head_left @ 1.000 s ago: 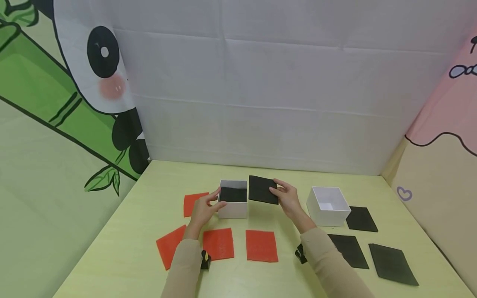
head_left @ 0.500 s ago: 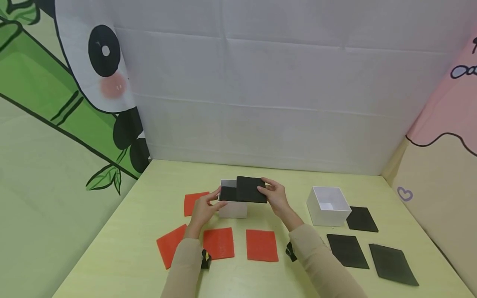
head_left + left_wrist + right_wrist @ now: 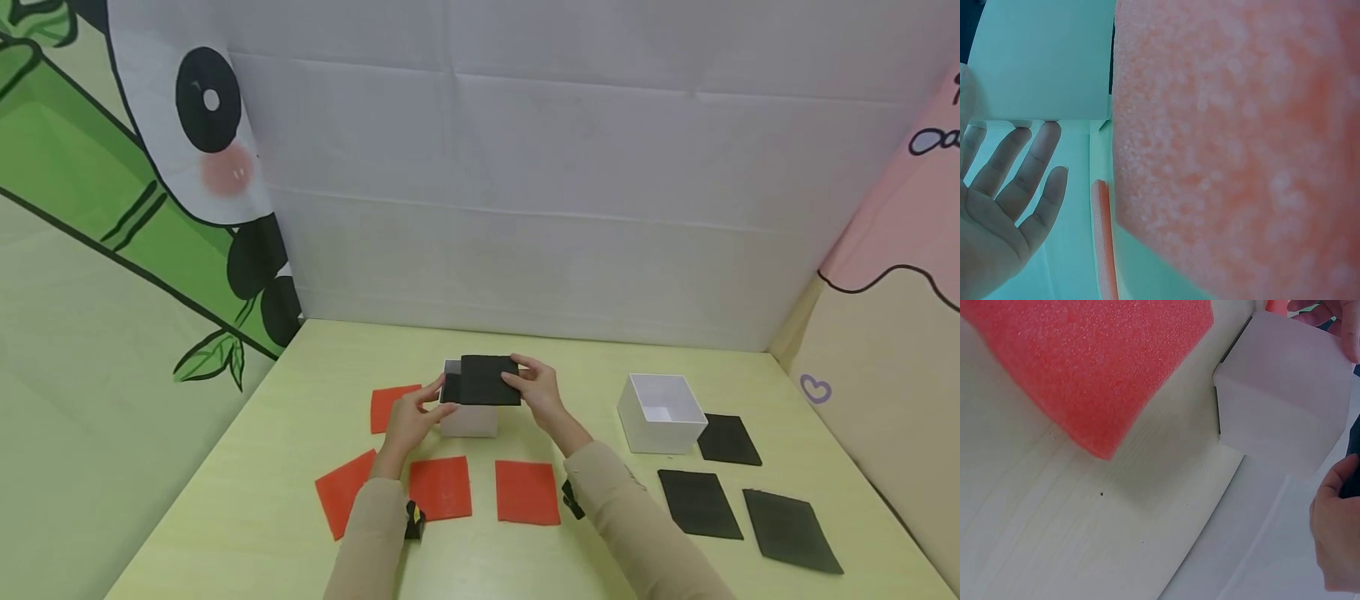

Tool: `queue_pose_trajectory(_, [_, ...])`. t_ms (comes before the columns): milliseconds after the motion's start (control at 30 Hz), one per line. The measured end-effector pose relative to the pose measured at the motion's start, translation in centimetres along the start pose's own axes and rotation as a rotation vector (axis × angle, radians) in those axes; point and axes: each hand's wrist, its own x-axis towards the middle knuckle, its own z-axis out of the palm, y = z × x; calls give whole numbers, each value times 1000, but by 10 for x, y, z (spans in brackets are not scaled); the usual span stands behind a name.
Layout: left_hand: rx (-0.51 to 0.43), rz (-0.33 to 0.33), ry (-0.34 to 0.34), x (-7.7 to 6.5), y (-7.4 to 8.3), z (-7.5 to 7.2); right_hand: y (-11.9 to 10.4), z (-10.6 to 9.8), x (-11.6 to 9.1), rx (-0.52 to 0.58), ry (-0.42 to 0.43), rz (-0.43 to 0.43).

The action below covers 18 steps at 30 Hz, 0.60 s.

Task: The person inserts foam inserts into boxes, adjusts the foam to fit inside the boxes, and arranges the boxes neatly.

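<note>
Much of the mouth of the white box (image 3: 468,422) is hidden from you in the head view by the black sheet (image 3: 486,382), held over the opening and overhanging its right side; a strip of black material (image 3: 452,390) shows inside at the left. Whether sheet and rim touch cannot be told. In your left wrist view, a blurred red sheet (image 3: 1235,125) fills the right part; in your right wrist view, the black sheet is cut off by the frame's edge. It is thin, flat, matt and nearly square, with straight edges. Its broad face is turned to the head camera, its slightly longer axis running left to right, its near edge about parallel to the box's front. Your right hand (image 3: 542,393) pinches its right edge; your left hand (image 3: 409,419), fingers spread and straight, touches the box's left side.
</note>
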Motion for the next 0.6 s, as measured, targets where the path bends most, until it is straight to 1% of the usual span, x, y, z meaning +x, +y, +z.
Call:
queue_pose_trajectory(100, [4,-2,1,0,-1,0,-1,3,0,-18,-4,1])
queue_pose_trajectory(233, [-6,-5,6,1,-1,1,-1,6,1,-69,-7,-5])
queue_pose_trajectory(367, [0,11,13,2,-1,2,0,9,4,-127,3,-1])
queue_pose_trajectory(600, [3,8,15,3,-4,3,3,13,9,-168,18,4])
